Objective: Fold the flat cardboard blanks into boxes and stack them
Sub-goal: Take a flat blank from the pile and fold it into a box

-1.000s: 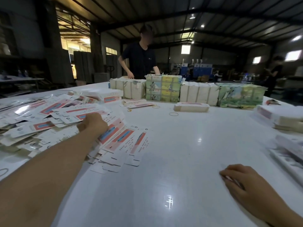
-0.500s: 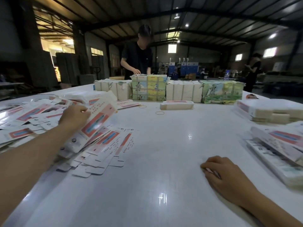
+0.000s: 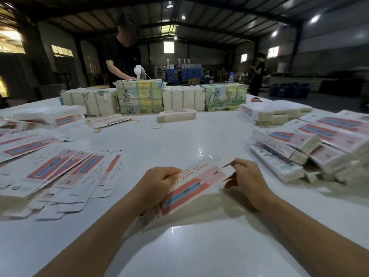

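Head view: one flat cardboard blank [image 3: 196,181] is held just above the white table [image 3: 199,246], between both hands. Its long axis runs from low on the person's left up toward the far right, so the near end lies under the left hand [image 3: 154,185] and the far end reaches the right hand [image 3: 246,181]. The left hand's fingers are curled round the near long edge and grip it, thumb side on top. The right hand's fingertips [image 3: 233,161] pinch the far short end, index finger pointing back toward the left hand; how the lower fingers lie is blurred. Neither hand is clearly nearer: each has its own end, and my judgement is that the coming move is to push the two long edges toward each other so the sleeve opens into a tube.

The blank is white with a pink-red panel, a blue bar down its middle and rows of small red print on the upper face; it looks thin, stiff and still flat.

Left of the left-hand fingers, well apart, lies the spread heap of flat blanks [image 3: 65,172]. Right of the right-hand fingers sits the pile of folded boxes [image 3: 311,148], which I judge to be where this one goes.
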